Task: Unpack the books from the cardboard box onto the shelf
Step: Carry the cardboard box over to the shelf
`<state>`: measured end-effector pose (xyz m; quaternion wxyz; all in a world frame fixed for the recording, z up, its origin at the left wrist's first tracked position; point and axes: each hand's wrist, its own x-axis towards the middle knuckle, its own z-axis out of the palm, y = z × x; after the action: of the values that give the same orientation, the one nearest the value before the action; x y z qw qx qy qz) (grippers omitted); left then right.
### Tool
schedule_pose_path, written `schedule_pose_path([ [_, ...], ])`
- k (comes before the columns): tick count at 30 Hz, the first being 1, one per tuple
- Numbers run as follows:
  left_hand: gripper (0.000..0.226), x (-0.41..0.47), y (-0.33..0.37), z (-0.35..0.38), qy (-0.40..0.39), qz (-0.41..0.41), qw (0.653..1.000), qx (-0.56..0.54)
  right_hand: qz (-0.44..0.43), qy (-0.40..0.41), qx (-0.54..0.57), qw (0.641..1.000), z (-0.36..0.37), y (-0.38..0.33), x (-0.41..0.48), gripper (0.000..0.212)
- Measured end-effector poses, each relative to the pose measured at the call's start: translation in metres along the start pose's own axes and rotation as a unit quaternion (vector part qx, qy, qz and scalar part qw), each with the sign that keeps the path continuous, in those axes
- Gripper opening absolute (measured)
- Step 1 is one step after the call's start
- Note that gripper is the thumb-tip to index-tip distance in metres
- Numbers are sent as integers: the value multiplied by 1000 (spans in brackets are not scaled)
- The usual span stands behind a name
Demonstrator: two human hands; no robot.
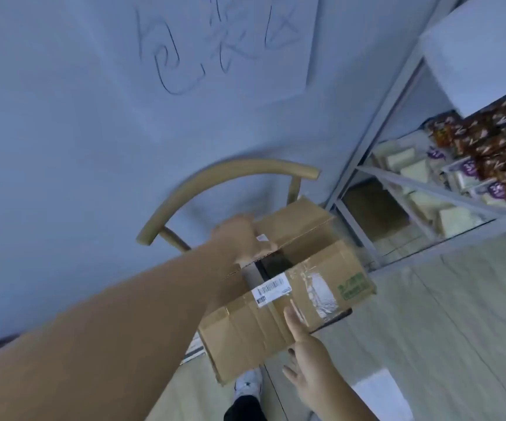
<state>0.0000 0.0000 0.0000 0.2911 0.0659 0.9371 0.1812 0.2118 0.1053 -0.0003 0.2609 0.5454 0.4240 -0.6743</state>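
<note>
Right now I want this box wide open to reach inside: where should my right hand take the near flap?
Take the near flap by its free edge beside the barcode label, coming from above the dark gap. It lies almost flat across the top, so only that edge lets fingers hook under; a pinch grip there should fold it back toward you. The left hand holds the far flap.

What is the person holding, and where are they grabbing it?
The left hand grips the cardboard box by the edge of its far flap. The right hand holds nothing; its straight fingers just touch the near flap.
</note>
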Motion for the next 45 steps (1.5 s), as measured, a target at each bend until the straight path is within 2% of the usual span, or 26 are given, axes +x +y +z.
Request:
schedule_pose_path([
  [4,107,53,-17,13,-88,-19,995,47,-23,66,94,993,28,-2,46,89],
  [7,108,75,-33,23,-166,-12,986,20,-16,141,133,981,40,3,58,88],
  [10,105,90,-41,20,-206,-7,979,1,5,145,161,976,39,4,61,78],
  [13,106,98,-43,25,-213,-12,977,-8,19,118,195,974,37,3,64,66],
  [15,105,99,-46,30,-222,-12,975,-24,21,122,201,972,38,4,66,70],
  [17,94,98,-48,32,-220,-9,975,-34,13,129,210,969,40,6,69,71],
  [20,105,96,-49,34,-204,-18,977,-54,-1,123,229,966,41,9,72,56],
  [23,105,89,-45,32,-194,-22,978,-70,-2,127,237,963,39,11,71,63],
  [26,93,81,-44,32,-174,-28,982,-68,-11,124,266,956,36,12,69,61],
  [30,89,61,-34,28,-171,-21,983,-63,-4,111,299,948,29,23,59,61],
  [33,76,39,-18,28,-164,1,984,-67,15,92,329,940,19,35,43,36],
  [36,59,12,13,35,-173,51,982,-48,26,82,373,924,5,55,28,25],
  [40,76,-23,67,55,-185,126,973,49,27,87,449,889,-9,86,3,21],
  [45,66,-90,156,91,-212,218,931,203,-6,86,567,819,-47,123,-44,16],
])
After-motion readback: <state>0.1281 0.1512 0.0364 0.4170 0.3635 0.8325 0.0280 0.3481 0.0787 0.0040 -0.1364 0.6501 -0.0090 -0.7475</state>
